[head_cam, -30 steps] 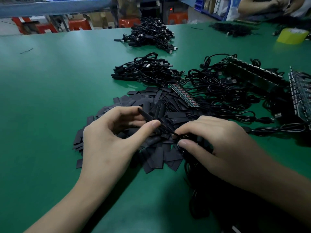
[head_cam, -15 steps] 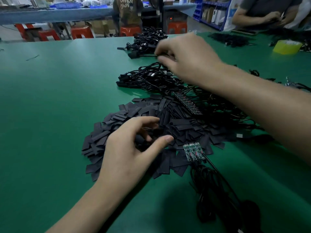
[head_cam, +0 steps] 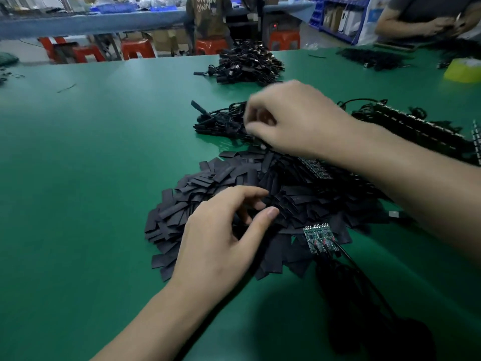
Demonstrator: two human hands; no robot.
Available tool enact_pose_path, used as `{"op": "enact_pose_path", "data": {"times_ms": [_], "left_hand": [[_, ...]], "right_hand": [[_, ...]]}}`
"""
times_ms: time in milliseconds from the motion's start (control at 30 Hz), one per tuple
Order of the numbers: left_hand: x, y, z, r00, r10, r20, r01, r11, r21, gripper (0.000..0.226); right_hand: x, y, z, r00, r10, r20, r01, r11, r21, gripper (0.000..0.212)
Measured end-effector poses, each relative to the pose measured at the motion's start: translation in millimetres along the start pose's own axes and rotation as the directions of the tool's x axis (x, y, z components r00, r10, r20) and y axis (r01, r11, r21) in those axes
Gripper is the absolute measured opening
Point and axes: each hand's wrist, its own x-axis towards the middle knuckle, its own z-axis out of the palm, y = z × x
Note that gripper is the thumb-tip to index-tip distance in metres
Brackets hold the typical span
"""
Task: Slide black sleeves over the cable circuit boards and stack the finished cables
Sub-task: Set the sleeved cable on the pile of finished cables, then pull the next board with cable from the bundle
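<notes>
A heap of flat black sleeves [head_cam: 208, 183] lies on the green table [head_cam: 91, 178]. My left hand [head_cam: 221, 241] rests on the heap's near side with curled fingers touching sleeves and the thumb held apart; no sleeve shows pinched. A bare green circuit board [head_cam: 321, 237] with its black cable [head_cam: 364, 295] lies at the heap's near right edge. My right hand [head_cam: 294, 121], blurred, hovers with curled fingers at the right side of the nearer stack of finished cables [head_cam: 221, 121]. Whether it still holds a cable is unclear.
A second cable stack [head_cam: 247, 63] sits farther back. Strips of joined boards with cables [head_cam: 416, 128] lie at the right. A yellow roll [head_cam: 463, 70] and another person's arms [head_cam: 416, 22] are at the far right. Red stools [head_cam: 135, 48] stand beyond the table edge.
My right hand left the sleeve heap, carried a sleeved cable out to the stacks, and has now drawn back over the nearer stack. My left hand let go and settled onto the sleeves.
</notes>
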Motion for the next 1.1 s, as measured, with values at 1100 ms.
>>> {"op": "enact_pose_path", "data": {"times_ms": [1100], "left_hand": [[-4.8,28.9,3.8,0.942,-0.166,0.291,0.309,0.769,-0.56,0.016]], "right_hand": [[-149.4,-2.0,28.5,0.974,0.161,0.158,-0.204,0.329,0.922,0.012]]}}
